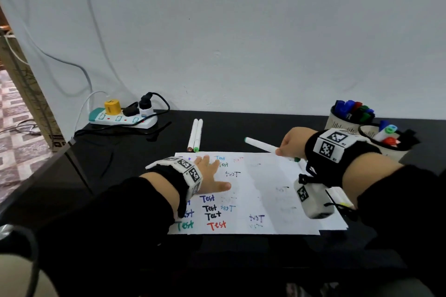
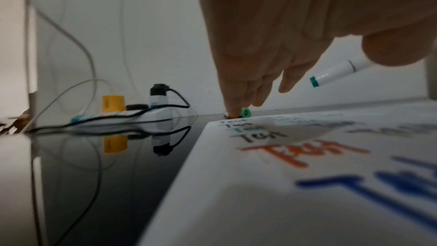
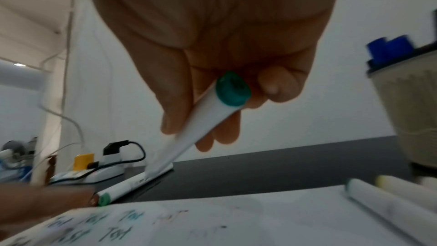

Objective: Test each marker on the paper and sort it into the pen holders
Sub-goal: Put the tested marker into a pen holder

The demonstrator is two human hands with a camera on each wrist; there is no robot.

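Counts on the black bench

Two hands: the left hand and the right hand. One white paper sheet with coloured "Test" scribbles. One white green-capped marker in the right hand; two white markers lying side by side beyond the paper; at least two more pale markers by the right wrist. Two beige round pen holders: the far holder and the near holder. One white power strip.

Table: black, glossy, mirror-like; it reflects the plugs. Paper: white, matt, smooth. Marker in my right grip: smooth white plastic barrel, teal plastic end cap. Wall: matt painted.
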